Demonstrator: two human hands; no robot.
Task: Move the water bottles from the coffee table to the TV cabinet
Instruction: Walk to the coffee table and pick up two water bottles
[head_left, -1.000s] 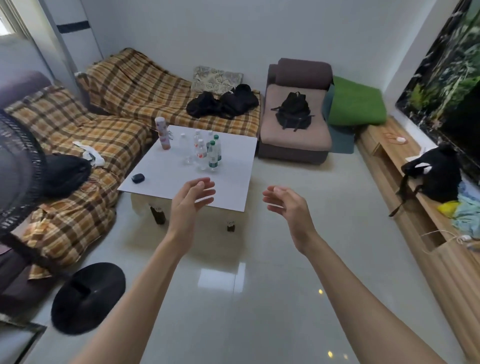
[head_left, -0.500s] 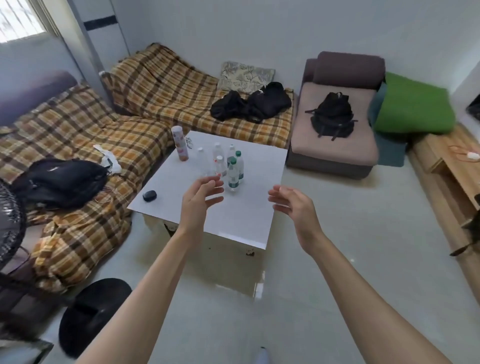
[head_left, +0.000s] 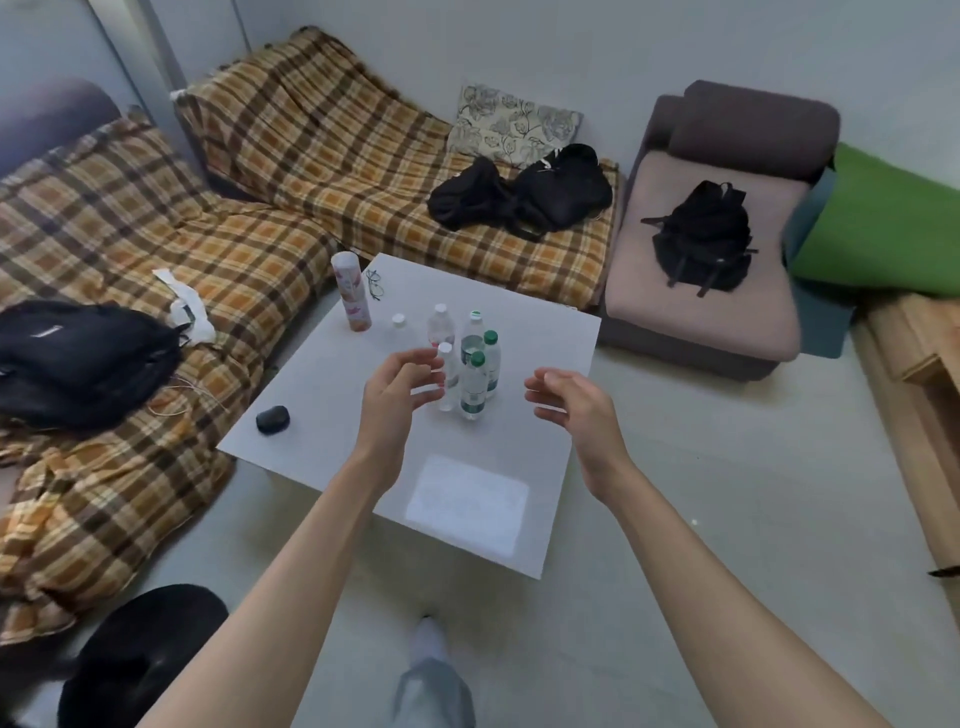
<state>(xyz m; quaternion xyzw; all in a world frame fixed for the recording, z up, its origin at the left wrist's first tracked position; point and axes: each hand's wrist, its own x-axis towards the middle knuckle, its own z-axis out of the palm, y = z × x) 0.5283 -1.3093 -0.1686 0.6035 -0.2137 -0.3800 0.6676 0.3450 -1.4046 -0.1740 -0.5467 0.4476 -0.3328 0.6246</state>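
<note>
Several clear water bottles (head_left: 472, 384) with green or white caps stand clustered near the middle of the white coffee table (head_left: 322, 405). My left hand (head_left: 395, 395) hovers just left of the cluster, fingers apart, holding nothing. On the other side of the cluster my right hand (head_left: 576, 410) is also open and empty, a little apart from the bottles. A strip of the wooden TV cabinet (head_left: 919, 395) shows at the right edge.
A pink-and-white can (head_left: 353, 293), glasses (head_left: 375, 285) and a small black case (head_left: 272, 419) also sit on the table. A plaid-covered sofa (head_left: 156, 249) with black bags wraps the left and back. An armchair (head_left: 701, 249) with a backpack stands behind; a fan base (head_left: 140, 654) lies lower left.
The view has moved closer to the coffee table and turned left, so most of the TV cabinet has left the frame. Both hands have come nearer to the bottles, still empty.
</note>
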